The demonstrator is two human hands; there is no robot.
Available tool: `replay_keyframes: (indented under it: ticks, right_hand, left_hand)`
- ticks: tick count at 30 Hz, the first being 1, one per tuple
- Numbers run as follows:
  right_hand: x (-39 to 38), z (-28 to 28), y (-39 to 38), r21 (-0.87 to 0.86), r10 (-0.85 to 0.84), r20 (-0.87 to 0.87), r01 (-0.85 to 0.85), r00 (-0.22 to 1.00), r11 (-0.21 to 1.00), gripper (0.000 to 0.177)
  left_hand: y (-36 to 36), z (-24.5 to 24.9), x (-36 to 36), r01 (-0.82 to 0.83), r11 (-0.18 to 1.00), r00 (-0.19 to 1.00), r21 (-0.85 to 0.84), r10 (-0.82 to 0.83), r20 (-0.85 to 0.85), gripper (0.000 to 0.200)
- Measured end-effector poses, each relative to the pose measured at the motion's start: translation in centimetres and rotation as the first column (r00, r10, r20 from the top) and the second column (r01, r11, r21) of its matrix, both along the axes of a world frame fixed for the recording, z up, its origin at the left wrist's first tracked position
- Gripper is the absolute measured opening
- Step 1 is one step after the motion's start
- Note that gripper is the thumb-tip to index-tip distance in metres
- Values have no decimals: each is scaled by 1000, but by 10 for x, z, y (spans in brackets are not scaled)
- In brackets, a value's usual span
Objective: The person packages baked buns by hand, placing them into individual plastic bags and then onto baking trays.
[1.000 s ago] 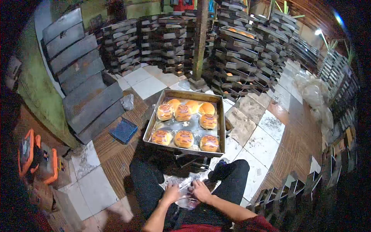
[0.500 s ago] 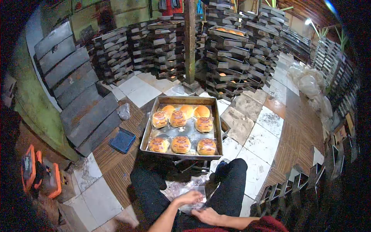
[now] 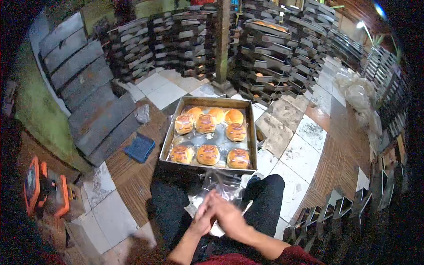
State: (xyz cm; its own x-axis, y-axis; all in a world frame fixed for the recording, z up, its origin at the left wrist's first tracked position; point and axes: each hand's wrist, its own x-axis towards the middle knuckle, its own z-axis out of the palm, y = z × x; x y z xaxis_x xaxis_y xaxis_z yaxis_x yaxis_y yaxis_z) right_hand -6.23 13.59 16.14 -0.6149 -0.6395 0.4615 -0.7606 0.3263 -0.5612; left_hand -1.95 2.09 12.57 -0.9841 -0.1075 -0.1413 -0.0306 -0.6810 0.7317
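Observation:
Close together over the lap, my left hand (image 3: 204,215) and my right hand (image 3: 227,215) meet at the fingers, which are pressed together and somewhat blurred. Clear plastic (image 3: 225,191) rises just beyond the fingertips; whether the fingers pinch it cannot be made out. White material lies beneath the hands. In front of the knees sits a metal tray (image 3: 252,132) with several round buns. Some buns, such as a front one (image 3: 208,154), are in printed clear wrappers. At the back a bun (image 3: 233,116) shows no print.
A blue square container (image 3: 139,148) and a crumpled plastic bag (image 3: 142,114) lie on the floor at left. Orange-edged cases (image 3: 62,194) stand farther left. Stacked trays (image 3: 265,57) surround a post (image 3: 222,44). Plastic bags (image 3: 357,95) lie at right.
Both hands have risen and come together, and the clear plastic now stands up beyond them. The view has shifted slightly, so the tray appears higher in the picture.

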Motion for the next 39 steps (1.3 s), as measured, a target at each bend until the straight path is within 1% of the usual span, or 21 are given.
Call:
replay_keyframes:
  ticks: [1, 4, 5, 6, 7, 9, 11, 12, 13, 14, 15, 18, 19, 20, 23, 25, 27, 29, 35, 37, 39]
  right_hand:
    - [14, 10, -11, 102, 61, -50, -56, 997, 993, 29]
    - [11, 41, -9, -113, 283, 515, -264, 809, 958, 21]
    - [0, 45, -4, 11, 101, 316, -110, 943, 994, 22]
    - [-22, 47, -8, -182, 19, 71, -6, 997, 983, 29]
    - [-36, 59, -12, -169, -192, 68, 201, 979, 965, 43]
    - [-67, 85, -25, -58, -254, -90, 250, 963, 967, 59]
    - [-85, 77, -25, -52, 90, 558, -74, 825, 996, 43]
    - [-93, 65, -24, -40, 86, 566, -77, 820, 996, 43]
    - [-103, 49, -23, -72, 89, 767, -53, 635, 996, 32]
    - [-108, 45, -27, -93, 93, 909, -21, 405, 995, 23]
    - [-111, 53, -31, -78, 48, 910, 57, 413, 995, 15]
    - [-130, 35, -39, -119, -17, 700, 139, 714, 983, 15]
    - [-134, 32, -42, -105, -23, 705, 135, 709, 985, 15]
    - [-137, 34, -47, -39, -51, 655, 100, 754, 994, 16]
    - [-156, 41, -61, 117, -142, 660, 86, 738, 989, 17]
    - [-172, 33, -69, 362, -160, 333, 30, 929, 932, 16]
    - [-180, 58, -92, 296, 260, 441, -413, 859, 862, 16]
    - [-202, 49, -111, 125, 59, 677, -194, 733, 973, 20]
    - [-265, 2, -190, 213, 89, 647, -292, 757, 932, 24]
    - [-279, -6, -206, 200, 72, 75, -85, 995, 976, 22]
    - [-342, -46, -220, 77, 71, -484, -38, 872, 996, 29]
  left_hand:
    - [-4, 13, -1, -116, 987, 983, -115, 130, 132, 41]
    - [-38, 37, 1, -354, 935, 916, 16, 343, 207, 22]
    - [-46, 39, 2, -380, 924, 918, 53, 369, 147, 21]
    - [-49, 44, 5, -344, 939, 937, 34, 340, 79, 21]
    - [-54, 41, 9, -260, 964, 965, -58, 262, 31, 20]
    - [-63, 44, 13, -178, 841, 983, -510, 180, -47, 17]
    - [-68, 40, 11, -216, 893, 976, -395, 210, -61, 14]
    - [-71, 38, 10, -249, 926, 968, -283, 236, -80, 11]
    - [-76, 37, 9, -252, 928, 968, -273, 242, -72, 11]
    - [-83, 37, 7, -222, 897, 973, -382, 229, -26, 9]
    - [-89, 34, 6, -184, 855, 975, -484, 221, 20, 7]
    - [-100, 2, -6, -209, 837, 951, -505, 295, 96, 9]
    - [-103, -4, -10, -227, 834, 942, -503, 320, 105, 11]
    - [-102, 27, -19, -270, 943, 929, -195, 308, 204, 13]
    - [-113, 4, -29, -206, 952, 948, -226, 252, 196, 14]
    - [-112, -9, -41, -295, 921, 900, -256, 357, 249, 12]
    - [-122, -7, -52, -386, 748, 796, -541, 566, 215, 16]
    - [-129, -28, -55, -409, 767, 766, -495, 583, 270, 23]
    - [-146, -49, -70, -649, 643, 613, -406, 758, 222, 19]
    - [-147, -57, -65, -688, 649, 610, -326, 760, 224, 11]
    - [-151, -56, -66, -873, 487, 435, -30, 805, 402, 14]
